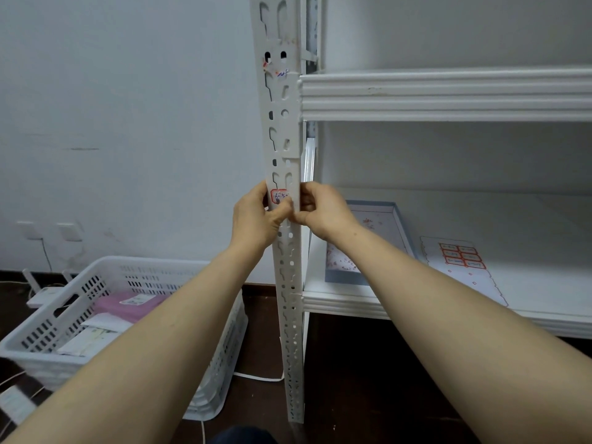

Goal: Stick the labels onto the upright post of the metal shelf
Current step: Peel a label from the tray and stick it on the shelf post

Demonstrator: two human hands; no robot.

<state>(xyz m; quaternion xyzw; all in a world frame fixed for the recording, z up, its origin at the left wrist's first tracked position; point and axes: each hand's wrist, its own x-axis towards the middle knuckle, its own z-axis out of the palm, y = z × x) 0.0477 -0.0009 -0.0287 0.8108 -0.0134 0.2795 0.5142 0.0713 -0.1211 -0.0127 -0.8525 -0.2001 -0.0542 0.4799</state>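
Observation:
A white perforated upright post [290, 267] of the metal shelf runs down the middle of the view. A red-bordered label [279, 196] with handwriting lies on the post's face at hand height. My left hand [256, 219] wraps the post's left edge and its thumb presses the lower part of the label. My right hand [323, 208] holds the post's right edge, fingers curled round it, thumb meeting the left thumb. Remains of an older label [278, 71] cling to the post higher up. A sheet of red-bordered labels [461, 255] lies on the lower shelf board to the right.
The lower shelf board [448, 302] also carries a shallow blue-edged box lid [365, 241]. An upper shelf beam [445, 94] crosses at the top right. On the dark floor to the left stands a white slotted basket [105, 302] with papers and pink cloth, cables beside it.

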